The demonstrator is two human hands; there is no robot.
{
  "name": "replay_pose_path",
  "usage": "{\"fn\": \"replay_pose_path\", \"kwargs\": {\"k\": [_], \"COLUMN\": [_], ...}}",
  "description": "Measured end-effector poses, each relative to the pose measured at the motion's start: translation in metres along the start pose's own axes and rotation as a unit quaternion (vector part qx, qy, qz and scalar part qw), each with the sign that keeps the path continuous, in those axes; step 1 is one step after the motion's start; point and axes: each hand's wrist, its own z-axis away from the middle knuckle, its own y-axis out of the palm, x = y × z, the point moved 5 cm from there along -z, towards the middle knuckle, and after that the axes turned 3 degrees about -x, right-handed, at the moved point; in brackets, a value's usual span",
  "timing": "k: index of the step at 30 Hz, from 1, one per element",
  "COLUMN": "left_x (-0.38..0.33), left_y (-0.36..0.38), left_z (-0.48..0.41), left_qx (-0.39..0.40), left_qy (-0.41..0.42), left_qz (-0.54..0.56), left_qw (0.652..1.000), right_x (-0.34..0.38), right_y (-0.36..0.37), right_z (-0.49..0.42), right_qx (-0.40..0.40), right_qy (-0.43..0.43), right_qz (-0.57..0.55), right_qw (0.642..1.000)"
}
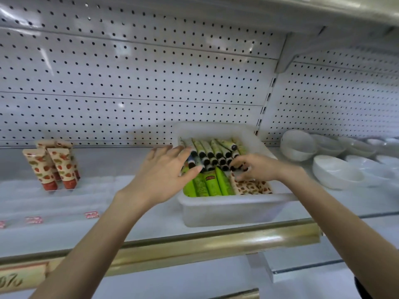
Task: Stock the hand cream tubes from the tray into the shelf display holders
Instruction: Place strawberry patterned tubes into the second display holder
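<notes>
A translucent white tray [226,209] sits on the shelf, holding several hand cream tubes: pale green ones with black caps [212,151], bright green ones [212,183] and cream ones with a red print [252,187]. My left hand [164,171] hovers with spread, straight fingers over the tray's left side and holds nothing. My right hand [253,167] reaches into the tray with curled fingers at the black caps; whether it holds a tube is unclear. Several cream tubes with red caps [53,167] stand cap-down in the clear display holders [56,197] at the left.
White bowls [336,171] are stacked on the shelf at the right. A gold rail [194,244] with price tags [91,214] edges the shelf front. White pegboard [140,83] forms the back wall, and another shelf hangs overhead.
</notes>
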Motion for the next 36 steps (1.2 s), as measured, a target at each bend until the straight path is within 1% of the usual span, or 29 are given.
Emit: {"fn": "replay_pose_path", "kwargs": {"k": [5, 7, 11, 14, 16, 20, 24, 26, 29, 32, 34, 36], "left_x": [-0.001, 0.002, -0.002, -0.002, -0.001, -0.001, 0.002, 0.004, 0.006, 0.007, 0.009, 0.01], "left_y": [0.0, 0.0, 0.003, 0.006, 0.006, 0.006, 0.007, 0.007, 0.005, 0.003, 0.001, -0.002], "left_z": [-0.002, -0.006, -0.01, -0.01, -0.012, -0.014, -0.013, -0.013, -0.014, -0.014, -0.013, -0.013], "left_qx": [0.015, 0.006, 0.004, 0.013, 0.01, 0.019, 0.02, 0.022, 0.023, 0.014, 0.006, 0.004], "left_qy": [0.018, 0.018, 0.032, 0.045, 0.048, 0.052, 0.055, 0.053, 0.054, 0.055, 0.054, 0.055], "left_qz": [0.014, 0.029, 0.049, 0.059, 0.063, 0.08, 0.098, 0.109, 0.117, 0.135, 0.149, 0.168], "left_qw": [1.0, 0.999, 0.998, 0.997, 0.997, 0.995, 0.994, 0.992, 0.991, 0.989, 0.987, 0.984], "right_x": [-0.011, -0.013, -0.014, -0.014, -0.013, -0.01, -0.01, -0.005, 0.0, 0.003, 0.006, 0.01], "right_y": [0.019, 0.023, 0.024, 0.027, 0.027, 0.024, 0.016, 0.015, 0.016, 0.016, 0.012, 0.004], "right_z": [-0.016, -0.018, -0.018, -0.018, -0.018, -0.016, -0.012, -0.007, 0.001, 0.006, 0.009, 0.012], "right_qx": [0.111, 0.129, 0.129, 0.126, 0.11, 0.086, 0.047, 0.059, 0.115, 0.168, 0.171, 0.138], "right_qy": [0.037, 0.045, 0.041, 0.036, 0.026, 0.018, 0.003, -0.012, -0.004, -0.004, -0.007, -0.02], "right_qz": [-0.018, -0.039, -0.065, -0.057, -0.059, -0.099, -0.133, -0.19, -0.285, -0.332, -0.351, -0.377], "right_qw": [0.993, 0.99, 0.989, 0.99, 0.992, 0.991, 0.99, 0.98, 0.952, 0.928, 0.921, 0.916]}}
